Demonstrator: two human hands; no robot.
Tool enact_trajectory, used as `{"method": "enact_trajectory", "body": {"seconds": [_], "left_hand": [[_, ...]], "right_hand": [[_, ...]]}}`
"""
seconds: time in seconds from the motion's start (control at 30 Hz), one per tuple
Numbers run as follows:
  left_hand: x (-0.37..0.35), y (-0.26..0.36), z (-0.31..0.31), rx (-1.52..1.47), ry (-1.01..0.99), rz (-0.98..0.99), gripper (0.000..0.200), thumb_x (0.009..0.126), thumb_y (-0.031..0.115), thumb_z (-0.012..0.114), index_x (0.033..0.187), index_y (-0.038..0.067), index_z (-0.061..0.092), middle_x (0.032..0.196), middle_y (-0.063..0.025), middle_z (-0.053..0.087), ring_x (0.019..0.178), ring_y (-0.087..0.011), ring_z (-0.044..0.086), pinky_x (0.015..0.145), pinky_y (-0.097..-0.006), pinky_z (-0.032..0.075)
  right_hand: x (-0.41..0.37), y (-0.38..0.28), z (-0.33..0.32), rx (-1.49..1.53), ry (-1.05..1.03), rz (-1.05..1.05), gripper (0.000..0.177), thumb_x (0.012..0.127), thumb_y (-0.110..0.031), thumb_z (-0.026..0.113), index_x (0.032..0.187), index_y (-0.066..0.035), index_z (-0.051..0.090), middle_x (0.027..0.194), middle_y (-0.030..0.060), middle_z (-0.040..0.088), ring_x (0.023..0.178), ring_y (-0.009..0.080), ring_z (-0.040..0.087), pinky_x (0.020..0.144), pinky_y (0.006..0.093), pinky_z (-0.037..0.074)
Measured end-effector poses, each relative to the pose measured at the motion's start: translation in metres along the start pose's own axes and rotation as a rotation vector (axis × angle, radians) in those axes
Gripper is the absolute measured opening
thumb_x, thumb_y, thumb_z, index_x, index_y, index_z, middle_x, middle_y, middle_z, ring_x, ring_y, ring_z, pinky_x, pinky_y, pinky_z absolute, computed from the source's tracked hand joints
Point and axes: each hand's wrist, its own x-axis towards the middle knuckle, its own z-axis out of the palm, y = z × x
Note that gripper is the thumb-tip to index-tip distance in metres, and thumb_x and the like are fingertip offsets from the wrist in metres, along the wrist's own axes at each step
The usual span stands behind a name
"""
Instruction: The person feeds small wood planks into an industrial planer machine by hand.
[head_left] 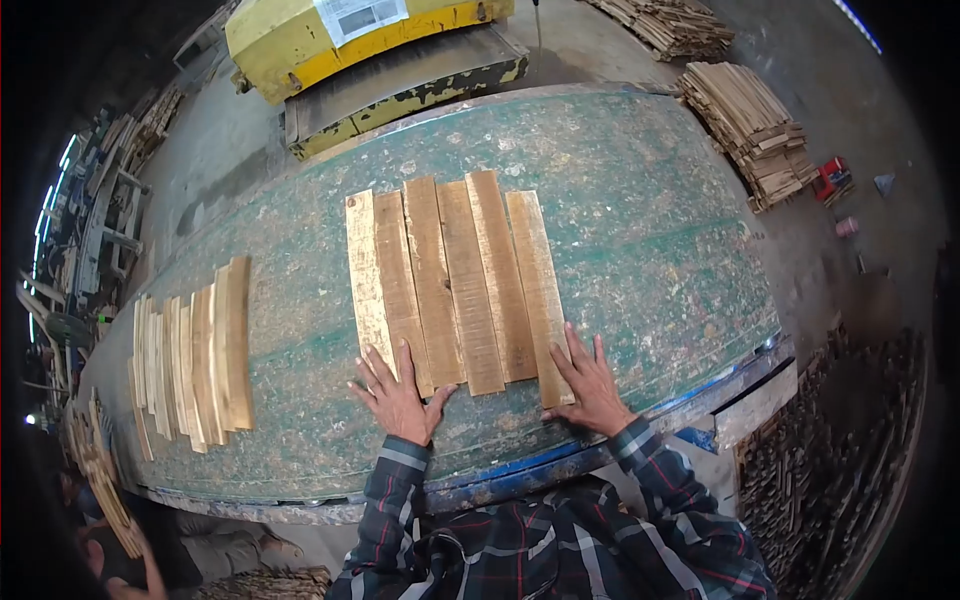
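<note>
Several wooden slats lie side by side in the middle of the green worktable [640, 300], their ends uneven. My left hand [398, 400] is open, fingers spread, over the near ends of the pale leftmost slat [366, 270] and the slat beside it [398, 280]. My right hand [592, 390] is also open, its fingers and thumb touching the near end of the rightmost slat [535, 270]. A narrow gap that widens toward me separates that slat from a brown slat [500, 270] to its left. Both palms face down.
A second row of slats [205, 360] lies on the table's left part. Beyond the far edge stands a yellow machine [300, 60]. Stacked wood [745, 125] is at the far right, with more wood pieces [820, 470] near right. Another person's hand [145, 560] is at lower left.
</note>
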Motion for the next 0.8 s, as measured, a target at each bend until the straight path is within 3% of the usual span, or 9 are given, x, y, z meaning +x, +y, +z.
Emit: {"method": "enact_trajectory", "body": {"seconds": [0.17, 0.27, 0.3, 0.37, 0.4, 0.47, 0.57, 0.7, 0.8], "left_hand": [[0.001, -0.005, -0.008, -0.08, -0.033, 0.079, 0.102, 0.09, 0.076, 0.052, 0.165, 0.014, 0.022, 0.168, -0.0306, 0.011, 0.156, -0.0481, 0.008, 0.12, -0.0709, -0.001], [0.019, -0.052, -0.03, 0.05, 0.035, 0.035, 0.095, 0.094, 0.071, 0.05, 0.165, 0.014, 0.023, 0.169, -0.0263, 0.013, 0.157, -0.0442, 0.01, 0.12, -0.0703, -0.001], [0.032, -0.076, -0.039, 0.13, 0.155, -0.069, 0.084, 0.1, 0.062, 0.046, 0.165, 0.013, 0.023, 0.171, -0.0226, 0.014, 0.158, -0.041, 0.012, 0.121, -0.0684, 0.002], [0.05, -0.156, -0.029, 0.158, 0.303, -0.302, 0.082, 0.103, 0.062, 0.039, 0.165, 0.011, 0.02, 0.171, -0.0229, 0.011, 0.158, -0.041, 0.008, 0.123, -0.0662, 0.003], [0.059, -0.189, -0.026, 0.249, 0.299, -0.378, 0.078, 0.105, 0.056, 0.038, 0.164, 0.009, 0.021, 0.171, -0.0228, 0.012, 0.159, -0.0403, 0.008, 0.123, -0.0647, 0.005], [0.051, -0.221, -0.01, 0.228, 0.165, -0.47, 0.072, 0.106, 0.053, 0.038, 0.164, 0.015, 0.024, 0.171, -0.0201, 0.014, 0.159, -0.0378, 0.009, 0.122, -0.0668, 0.005], [0.049, -0.201, 0.014, 0.083, 0.038, -0.55, 0.065, 0.108, 0.054, 0.031, 0.165, 0.023, 0.024, 0.173, -0.0149, 0.012, 0.16, -0.0339, 0.009, 0.122, -0.0683, 0.002], [0.064, -0.133, 0.011, 0.189, -0.007, -0.554, 0.068, 0.107, 0.06, 0.024, 0.164, 0.02, 0.026, 0.172, -0.0153, 0.011, 0.159, -0.0335, 0.009, 0.124, -0.065, 0.001], [0.083, -0.103, 0.014, 0.004, 0.03, -0.494, 0.068, 0.108, 0.058, 0.025, 0.163, 0.019, 0.026, 0.172, -0.0179, 0.011, 0.159, -0.0343, 0.008, 0.124, -0.0637, 0.001]], "right_hand": [[-0.002, 0.003, 0.001, 0.013, -0.024, 0.027, 0.125, 0.059, -0.045, 0.095, 0.16, -0.01, 0.029, 0.167, 0.0309, 0.014, 0.155, 0.0451, 0.017, 0.122, 0.0691, 0.007], [0.004, -0.006, 0.009, 0.059, -0.006, 0.051, 0.128, 0.059, -0.042, 0.096, 0.161, -0.011, 0.026, 0.164, 0.0369, 0.014, 0.154, 0.0521, 0.015, 0.119, 0.0722, 0.006], [0.006, -0.014, 0.009, 0.098, 0.035, 0.064, 0.127, 0.059, -0.041, 0.096, 0.161, -0.011, 0.025, 0.164, 0.0377, 0.013, 0.154, 0.0531, 0.014, 0.119, 0.0726, 0.006], [0.012, -0.017, 0.016, 0.152, 0.102, 0.073, 0.123, 0.062, -0.037, 0.095, 0.161, -0.013, 0.026, 0.163, 0.0391, 0.013, 0.153, 0.0553, 0.014, 0.119, 0.072, 0.011], [0.013, -0.018, 0.02, 0.192, 0.119, 0.047, 0.122, 0.063, -0.036, 0.095, 0.161, -0.013, 0.027, 0.163, 0.0392, 0.013, 0.153, 0.0556, 0.015, 0.119, 0.0711, 0.014], [0.012, -0.017, 0.023, 0.254, 0.176, 0.026, 0.12, 0.064, -0.035, 0.095, 0.161, -0.013, 0.027, 0.163, 0.0394, 0.014, 0.152, 0.0562, 0.016, 0.119, 0.0694, 0.018], [0.026, -0.021, 0.02, 0.272, 0.22, 0.089, 0.107, 0.069, -0.03, 0.093, 0.157, -0.007, 0.035, 0.163, 0.0383, 0.014, 0.151, 0.0559, 0.019, 0.119, 0.0672, 0.022], [0.042, -0.016, 0.014, 0.199, 0.169, 0.078, 0.101, 0.07, -0.031, 0.092, 0.152, -0.001, 0.041, 0.164, 0.0367, 0.015, 0.152, 0.0526, 0.02, 0.121, 0.0673, 0.017], [0.038, -0.021, 0.003, -0.008, 0.118, 0.078, 0.103, 0.071, -0.049, 0.089, 0.151, -0.001, 0.043, 0.164, 0.0349, 0.016, 0.153, 0.0496, 0.02, 0.12, 0.0699, 0.01]]}}
